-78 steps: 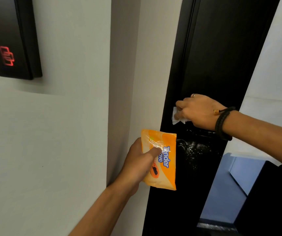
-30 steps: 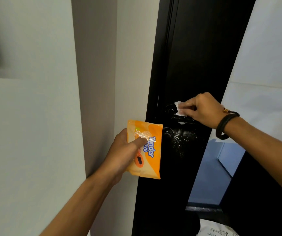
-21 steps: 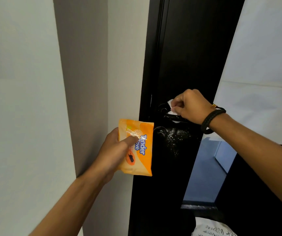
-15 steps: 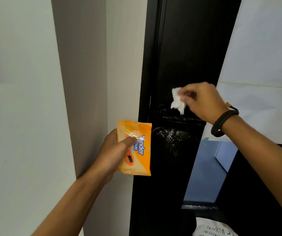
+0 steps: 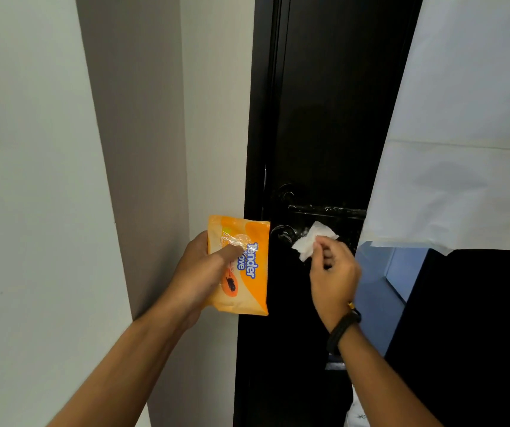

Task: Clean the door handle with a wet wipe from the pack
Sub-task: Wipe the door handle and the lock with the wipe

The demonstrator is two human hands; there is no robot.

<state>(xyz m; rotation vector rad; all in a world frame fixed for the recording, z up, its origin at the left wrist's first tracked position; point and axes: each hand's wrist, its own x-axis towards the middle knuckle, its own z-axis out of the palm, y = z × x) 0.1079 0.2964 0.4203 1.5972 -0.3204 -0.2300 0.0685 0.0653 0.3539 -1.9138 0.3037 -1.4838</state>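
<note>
"Tender Love" on orange pack [image 5: 249,266]

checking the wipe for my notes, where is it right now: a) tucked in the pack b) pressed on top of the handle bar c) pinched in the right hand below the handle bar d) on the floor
c, the right hand pinches the wipe below the door handle.
</note>
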